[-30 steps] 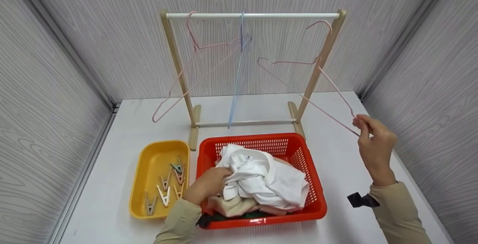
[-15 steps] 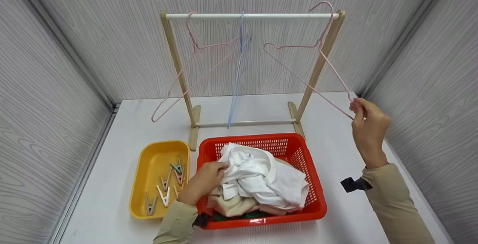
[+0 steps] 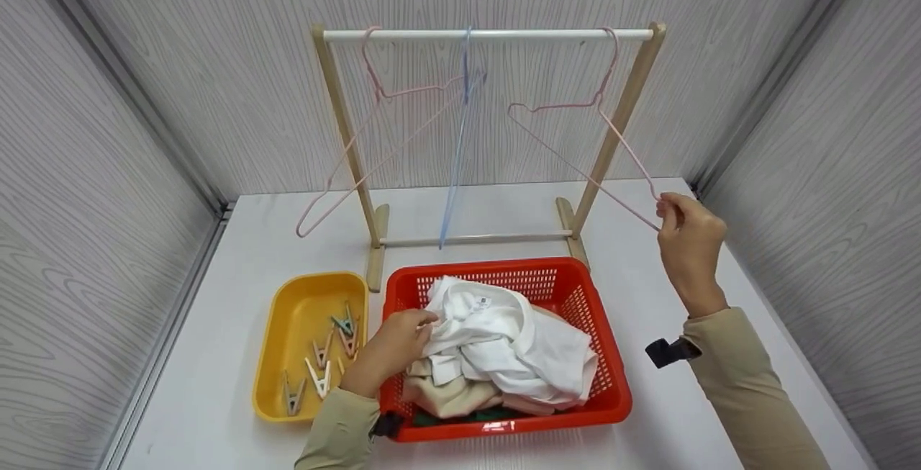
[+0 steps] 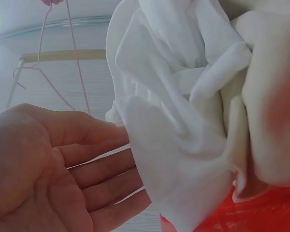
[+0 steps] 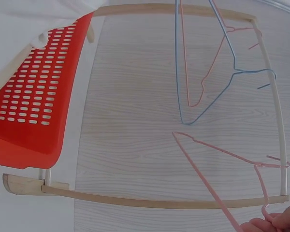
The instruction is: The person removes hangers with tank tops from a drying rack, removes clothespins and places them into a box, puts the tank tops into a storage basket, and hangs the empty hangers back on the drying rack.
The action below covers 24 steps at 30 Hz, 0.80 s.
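Note:
My right hand (image 3: 691, 236) pinches the lower right corner of a pink clothes hanger (image 3: 561, 105). This hanger's hook is over the rack's white top rail (image 3: 536, 35), as the right wrist view also shows. My left hand (image 3: 394, 349) is at the left edge of a white T-shirt (image 3: 496, 340) lying in a red basket (image 3: 611, 383). In the left wrist view the left hand's fingers (image 4: 108, 166) are extended, their tips at the shirt's edge and partly hidden by it. A beige garment (image 3: 453, 394) lies under the shirt.
Another pink hanger (image 3: 338, 200) and a blue hanger (image 3: 455, 168) hang from the rail. The rack's wooden posts (image 3: 626, 110) stand behind the basket. A yellow tray (image 3: 270, 355) with several clothespins (image 3: 319, 376) sits left of the basket. Grey patterned walls (image 3: 93, 168) enclose the white table.
My right hand has lifted the pink hanger, moved it left and brought its hook over the rail. The left hand has drawn back slightly at the shirt's edge.

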Tool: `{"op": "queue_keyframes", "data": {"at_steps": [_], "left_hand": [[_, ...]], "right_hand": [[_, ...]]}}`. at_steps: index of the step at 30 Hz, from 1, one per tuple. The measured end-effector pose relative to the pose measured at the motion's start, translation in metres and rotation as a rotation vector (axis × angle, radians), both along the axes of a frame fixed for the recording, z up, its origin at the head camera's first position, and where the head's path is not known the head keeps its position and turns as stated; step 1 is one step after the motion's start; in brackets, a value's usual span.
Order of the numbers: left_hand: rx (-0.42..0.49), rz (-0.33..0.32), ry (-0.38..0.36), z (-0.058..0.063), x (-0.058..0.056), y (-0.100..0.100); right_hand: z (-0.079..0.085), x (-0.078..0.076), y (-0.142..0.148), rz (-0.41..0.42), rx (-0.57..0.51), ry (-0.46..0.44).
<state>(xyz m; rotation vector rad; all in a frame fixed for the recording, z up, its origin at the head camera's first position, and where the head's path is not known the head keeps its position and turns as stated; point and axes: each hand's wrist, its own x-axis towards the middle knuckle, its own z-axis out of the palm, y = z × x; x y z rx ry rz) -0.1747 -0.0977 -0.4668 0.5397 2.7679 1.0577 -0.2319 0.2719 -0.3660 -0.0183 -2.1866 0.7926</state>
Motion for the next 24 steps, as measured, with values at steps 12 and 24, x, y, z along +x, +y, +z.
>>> {"op": "queue_keyframes", "data": {"at_steps": [12, 24], "left_hand": [[0.030, 0.089, 0.230, 0.014, -0.011, 0.001], [-0.061, 0.174, 0.629, 0.052, -0.036, -0.005]], "right_hand": [[-0.006, -0.003, -0.004, 0.017, 0.055, -0.085], [-0.006, -0.001, -0.009, 0.010, 0.165, -0.054]]}}
